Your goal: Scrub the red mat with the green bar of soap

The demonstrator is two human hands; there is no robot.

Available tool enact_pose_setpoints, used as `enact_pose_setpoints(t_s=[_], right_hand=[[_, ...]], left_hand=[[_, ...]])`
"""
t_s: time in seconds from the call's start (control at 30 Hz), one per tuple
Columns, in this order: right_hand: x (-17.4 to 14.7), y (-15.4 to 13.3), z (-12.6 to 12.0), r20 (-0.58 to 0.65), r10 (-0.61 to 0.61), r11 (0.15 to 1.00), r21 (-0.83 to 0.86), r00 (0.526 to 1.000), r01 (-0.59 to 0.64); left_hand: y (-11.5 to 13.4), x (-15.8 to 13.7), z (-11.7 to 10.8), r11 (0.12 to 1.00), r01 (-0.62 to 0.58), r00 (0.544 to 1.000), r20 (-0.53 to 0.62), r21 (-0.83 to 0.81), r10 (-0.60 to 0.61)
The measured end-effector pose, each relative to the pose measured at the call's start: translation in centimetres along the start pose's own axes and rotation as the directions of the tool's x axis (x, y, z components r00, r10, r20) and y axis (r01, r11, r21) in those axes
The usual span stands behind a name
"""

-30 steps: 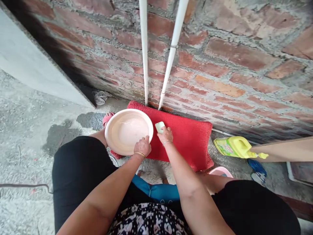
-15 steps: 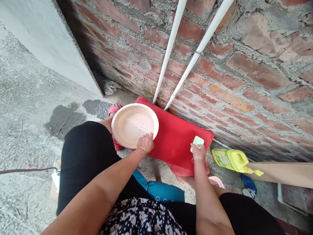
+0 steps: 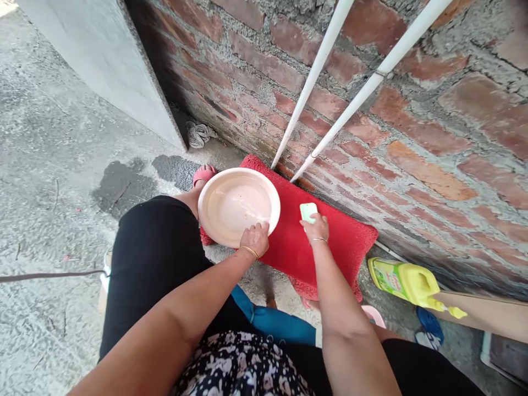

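Note:
A round cream-coloured basin with shallow water in it stands at the left end of a red fuzzy mat. My left hand is closed on the basin's near right rim, its fingertips over the inner side. In my right hand is a pale green block about the size of a palm, held low over the middle of the mat. Its underside is hidden, so I cannot tell whether it touches the mat.
A brick wall with two white pipes runs behind the mat. A yellow detergent bottle lies right of the mat. Blue slippers are further right. A grey slab leans at the left, with wet floor nearby.
My right hand has moved the pale green block leftward and away from me across the mat, toward the basin. My left hand stays on the basin rim. The view has shifted slightly.

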State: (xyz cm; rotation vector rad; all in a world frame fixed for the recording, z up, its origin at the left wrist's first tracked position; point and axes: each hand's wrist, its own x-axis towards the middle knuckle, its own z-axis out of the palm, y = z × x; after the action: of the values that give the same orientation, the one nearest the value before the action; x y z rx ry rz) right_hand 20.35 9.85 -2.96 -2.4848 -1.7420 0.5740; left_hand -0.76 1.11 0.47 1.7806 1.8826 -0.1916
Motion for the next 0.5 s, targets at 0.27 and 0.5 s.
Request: enact_pose_setpoints(t_s=[0.27,0.5], right_hand=[[-1.8,15.7,-3.5,-0.166,0.555,0.831,0.156,0.815,-0.534],[-0.7,6.7,-0.9,-0.218,0.273,0.941,0.263,0.937,-0.213]], left_hand=[[0.1,-0.2,-0.1,1.000,-0.004,1.000,-0.010,-0.003,0.004],[0.1,0.0,0.0,0.998,-0.003,1.000,-0.014,0.055,0.004]])
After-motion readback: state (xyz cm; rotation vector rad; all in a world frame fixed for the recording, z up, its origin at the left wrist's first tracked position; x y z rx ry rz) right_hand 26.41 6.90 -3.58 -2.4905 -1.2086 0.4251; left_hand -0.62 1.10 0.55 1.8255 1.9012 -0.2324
